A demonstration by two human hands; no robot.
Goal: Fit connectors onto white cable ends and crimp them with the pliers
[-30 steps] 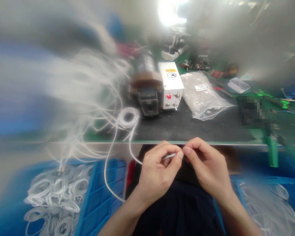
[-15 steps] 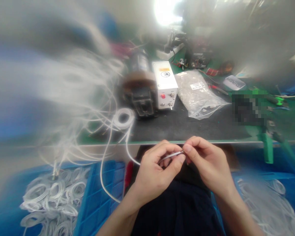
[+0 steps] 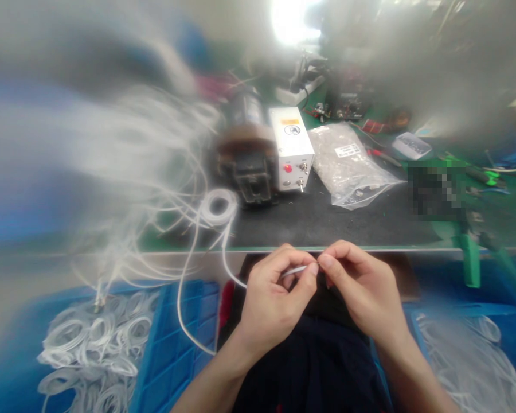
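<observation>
My left hand [image 3: 277, 298] and my right hand [image 3: 361, 292] meet over my lap, just below the bench edge. Both pinch the end of a thin white cable [image 3: 294, 270] between thumb and forefinger, fingertips almost touching. The cable runs left from my left hand, loops down over a blue crate [image 3: 176, 344], and leads up to a small white coil [image 3: 217, 207] on the bench edge. What the right fingertips hold at the cable tip is too small to make out.
A white control box [image 3: 291, 148] with a red button stands beside a dark machine [image 3: 247, 160] on the black mat. A clear bag of small parts [image 3: 352, 166] lies to its right. The left crate holds coiled white cables [image 3: 94, 350]; more cables [image 3: 468, 355] lie at lower right.
My hands stay together on the cable end; the fingertips have drawn slightly closer. The view has shifted a little.
</observation>
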